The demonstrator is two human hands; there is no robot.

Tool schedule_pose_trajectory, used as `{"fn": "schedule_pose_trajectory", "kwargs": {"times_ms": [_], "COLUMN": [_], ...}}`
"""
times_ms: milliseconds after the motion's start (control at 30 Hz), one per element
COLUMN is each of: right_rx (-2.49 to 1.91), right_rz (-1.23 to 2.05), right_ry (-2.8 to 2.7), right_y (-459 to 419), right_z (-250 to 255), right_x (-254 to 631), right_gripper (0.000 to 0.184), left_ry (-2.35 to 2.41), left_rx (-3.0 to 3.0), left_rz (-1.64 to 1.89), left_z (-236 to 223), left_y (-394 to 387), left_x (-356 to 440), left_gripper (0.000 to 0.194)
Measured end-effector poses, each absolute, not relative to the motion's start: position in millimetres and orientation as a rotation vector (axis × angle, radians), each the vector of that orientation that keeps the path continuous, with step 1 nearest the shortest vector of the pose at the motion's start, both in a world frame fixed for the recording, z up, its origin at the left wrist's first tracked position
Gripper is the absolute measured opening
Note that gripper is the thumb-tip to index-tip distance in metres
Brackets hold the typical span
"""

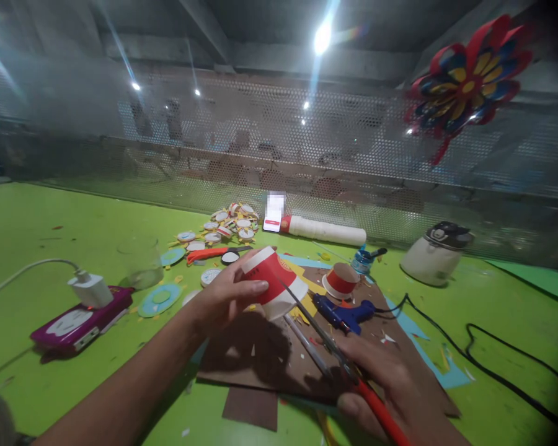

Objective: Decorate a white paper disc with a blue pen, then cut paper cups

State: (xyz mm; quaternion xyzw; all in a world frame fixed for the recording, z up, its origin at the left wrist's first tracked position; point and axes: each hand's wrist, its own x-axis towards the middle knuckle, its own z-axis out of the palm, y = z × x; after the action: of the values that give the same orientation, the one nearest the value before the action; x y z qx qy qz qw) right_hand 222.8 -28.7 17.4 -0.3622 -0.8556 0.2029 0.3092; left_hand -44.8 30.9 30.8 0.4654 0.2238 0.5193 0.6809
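Note:
My left hand (pixel 232 291) is closed around a red and white paper cup (pixel 274 275), tipped sideways above the brown board. Red-handled scissors (pixel 323 334) are gripped in my right hand (pixel 381 371). Their blades reach up and left to the cup, and the tip overlaps its red side; whether they cut into the paper I cannot tell. Under the blades a clear stick (pixel 307 347) lies on the board. A second red and white paper cup (pixel 341 280) rests upside down beyond, beside a blue glue gun (pixel 344 311).
The brown board (pixel 242 368) lies on a green table (pixel 144 384). A purple power strip (pixel 81 325) and a glass (pixel 139 263) are at left. Behind are paper craft pieces (pixel 232 223), a phone (pixel 274 212) and stacked cups (pixel 328 231). A black cord (pixel 451 350) trails right.

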Motion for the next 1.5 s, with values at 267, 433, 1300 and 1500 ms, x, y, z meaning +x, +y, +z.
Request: {"fn": "schedule_pose_trajectory", "kwargs": {"times_ms": [267,433,1300,1500], "right_rx": [-1.069,-1.057,-1.011,-1.018], "right_rz": [0.16,0.18,0.433,0.466], "right_ry": [-2.366,-2.346,-2.293,-2.3], "right_y": [-35.0,-38.1,-41.6,-41.6], "right_z": [12.9,11.2,9.7,10.4], "right_x": [224.1,225.6,225.4,223.0], "right_gripper": [0.058,0.059,0.059,0.046], "left_ry": [0.407,0.401,0.505,0.496], "left_rx": [1.153,1.214,1.229,1.203], "left_rz": [1.232,1.223,1.249,1.228], "left_z": [32.3,33.2,31.8,28.5], "left_y": [28.8,29.9,27.7,31.4], "left_x": [-48.2,-48.1,-44.7,-46.5], "left_gripper": [0.078,0.068,0.092,0.094]}}
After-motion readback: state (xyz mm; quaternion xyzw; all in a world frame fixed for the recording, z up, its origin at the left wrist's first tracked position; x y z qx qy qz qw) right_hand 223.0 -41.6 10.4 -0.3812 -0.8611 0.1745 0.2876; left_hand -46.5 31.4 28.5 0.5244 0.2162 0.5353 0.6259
